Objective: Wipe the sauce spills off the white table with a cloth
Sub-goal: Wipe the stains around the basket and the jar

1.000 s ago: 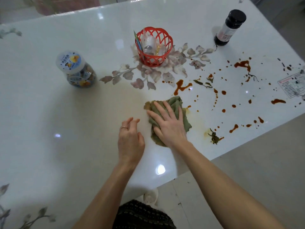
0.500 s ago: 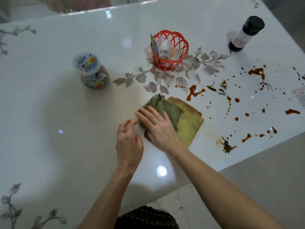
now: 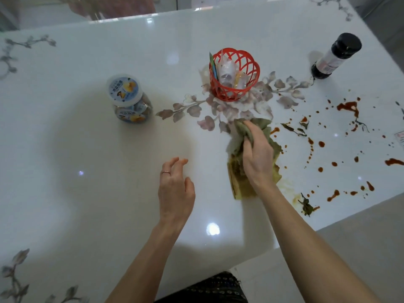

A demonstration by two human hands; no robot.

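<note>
While right hand [image 3: 258,154] grips the bunched cloth [image 3: 255,162] under its palm, left hand [image 3: 176,189] hovers loose-fingered, holding nothing. Mid-wipe; most sauce spills [image 3: 347,107] lie right of the cloth, so next sweep probably goes rightward across white table [image 3: 87,138].

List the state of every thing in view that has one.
cloth, bunched, stained, on the table
right hand, grips the cloth
left hand, open, holds nothing
jar, upright, lid on
bottle, upright, capped
basket, upright, holds packets
table, spattered on its right part
sauce spills, unwiped
</note>
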